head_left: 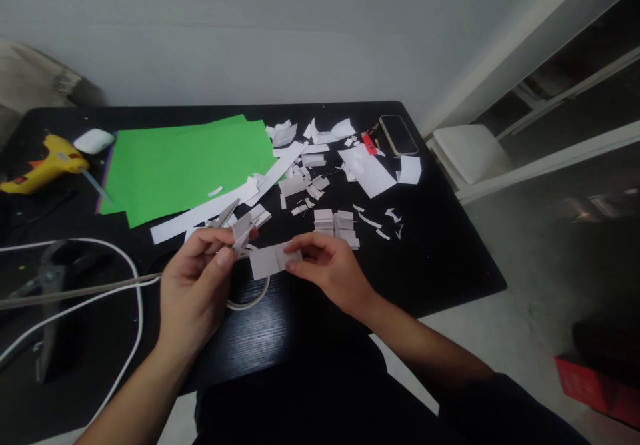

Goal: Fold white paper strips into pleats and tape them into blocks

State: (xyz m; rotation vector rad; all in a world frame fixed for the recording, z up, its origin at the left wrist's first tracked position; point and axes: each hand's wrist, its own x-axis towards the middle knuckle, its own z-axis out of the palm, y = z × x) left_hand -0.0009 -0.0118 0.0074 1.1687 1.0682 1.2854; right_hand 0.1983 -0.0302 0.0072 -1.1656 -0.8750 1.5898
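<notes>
Between the thumb and fingers of my left hand is a folded white paper piece, raised above the front of the black table. My right hand pinches the right end of a small white paper strip with a crease across its middle. The two pieces are close together. Just behind my left fingers, partly hidden, scissor blades rest among paper scraps. Small folded paper pieces lie in rows beyond my right hand.
Green paper sheets cover the table's back left, beside a yellow glue gun and a white case. A phone lies at the back right. White cables loop across the left side. Paper scraps are scattered about.
</notes>
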